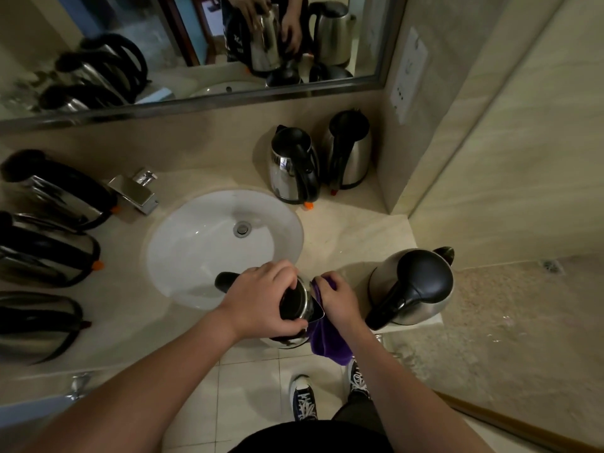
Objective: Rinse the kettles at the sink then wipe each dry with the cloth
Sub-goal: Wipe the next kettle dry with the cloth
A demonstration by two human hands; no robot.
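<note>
Currently mid-wipe: left hand [261,299] grips kettle [295,305] rim, right hand [336,300] pinches purple cloth [327,341] against it; left-side kettles [49,253] likely pending.

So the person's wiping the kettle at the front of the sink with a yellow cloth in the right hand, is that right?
Not quite: the cloth is purple, not yellow. The head view shows the right hand pressing it against the kettle at the front of the sink.
</note>
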